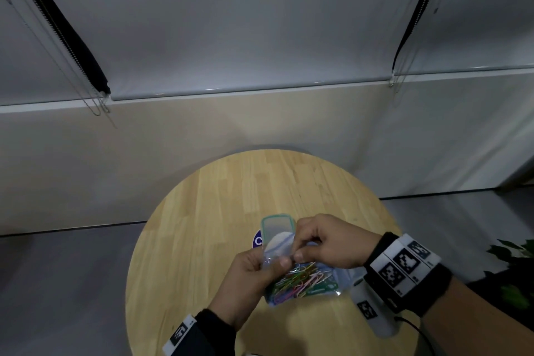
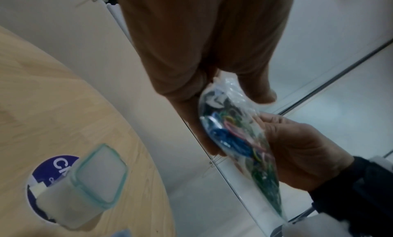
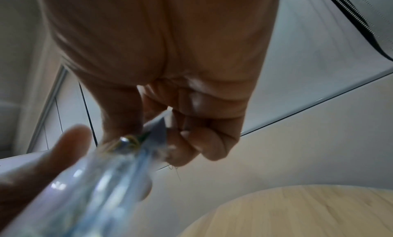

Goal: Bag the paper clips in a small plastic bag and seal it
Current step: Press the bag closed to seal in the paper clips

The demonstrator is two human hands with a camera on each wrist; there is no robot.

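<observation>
Above the near part of the round desk (image 1: 231, 196), the small plastic bag (image 1: 303, 280) is held off the surface between both hands. The paper clips (image 1: 300, 282) (a mixed lot: green, pink, yellow, blue) lie bunched in its lower half, none visible loose on the desk. The left hand (image 1: 248, 280) grips the bag's left side, thumb pressed on the front film just above the clips. The right hand (image 1: 329, 243) pinches the bag's top edge, thumb and fingers closed on the strip there.

Judgement: the bagging looks done; sealing is under way or about to start. Whether any of the strip is pressed closed cannot be told from these views. What is left: run the pinch along the full mouth, then set the bag down.

Just beyond the bag stands an upright clear container (image 1: 278, 229) with a green rim, partly over a blue round sticker (image 1: 257, 240) on the desk.

Views compared: the left wrist camera shows the bag edge-on, bulging with clips, and the container apparently empty, which the head view does not settle. The right wrist camera is blurred but confirms curled fingers closed on the bag's top. Only the head view shows both hands' placing on the bag together.
</observation>
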